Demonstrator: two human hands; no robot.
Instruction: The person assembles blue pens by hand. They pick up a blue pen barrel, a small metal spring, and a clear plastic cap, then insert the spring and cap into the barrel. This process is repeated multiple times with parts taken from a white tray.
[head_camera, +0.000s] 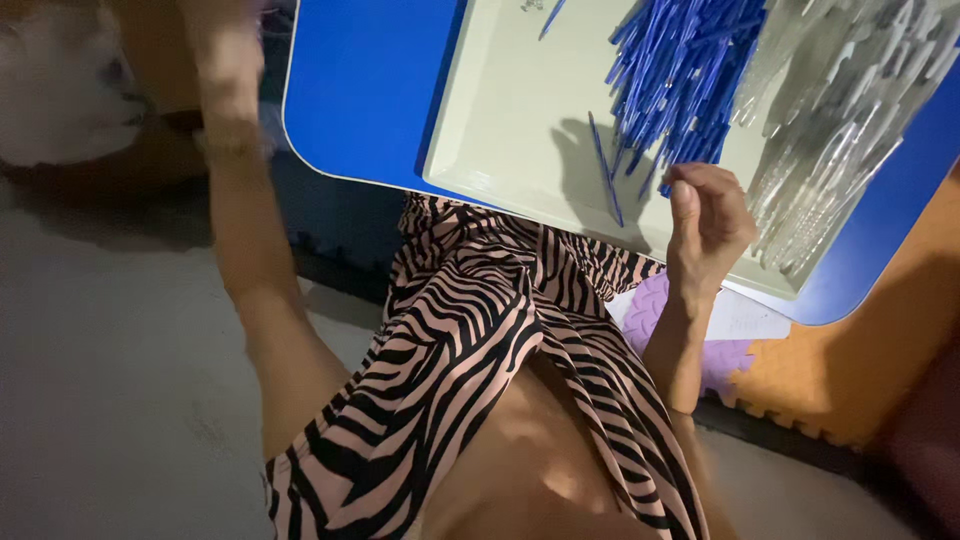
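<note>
Blue pen barrels (680, 70) heaped in pale tray (500, 130) on blue bench (360, 90), beside pile of clear plastic tubes (850, 110). Few loose blue barrels lying apart on tray floor near heap. Right hand (708, 220) at heap's near edge, grip pinched together on blue piece. Left hand (225, 40) raised off bench at left, blurred; grip state impossible to tell. Striped garment (480, 340) below.

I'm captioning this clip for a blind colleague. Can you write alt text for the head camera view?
A person's right hand, fingers curled, rests at the edge of a pile of thin blue plastic sticks in a pale rectangular tray on a blue table. Clear plastic tubes are heaped beside the sticks. The left arm reaches up out of view, over a zebra-striped garment.
</note>
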